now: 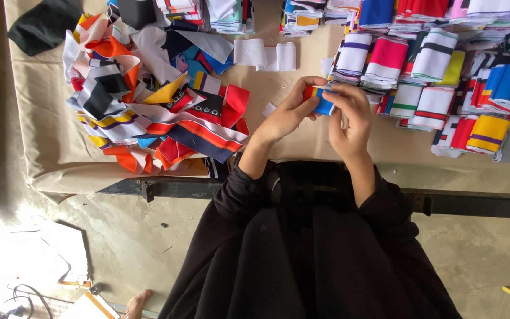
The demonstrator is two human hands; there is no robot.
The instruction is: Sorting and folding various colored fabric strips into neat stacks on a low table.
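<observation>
On the left of the table (42, 147) lay a loose heap of striped knit strips (154, 112), unsorted. At centre, the left hand (287, 115) and right hand (349, 118) both pinched a small blue-and-red folded strip (324, 105) above the tabletop. To the right and far side, folded stacks (438, 71) stood in rows, so the sorting seemed roughly half finished.

Left hand (290, 112) and right hand (349, 115) together pinching a small folded blue, red and yellow fabric band (321, 101) above the desk (42, 118), loose heap of striped strips (154, 112) toward its left edge, folded stacks (444, 71) crowding its right side
</observation>
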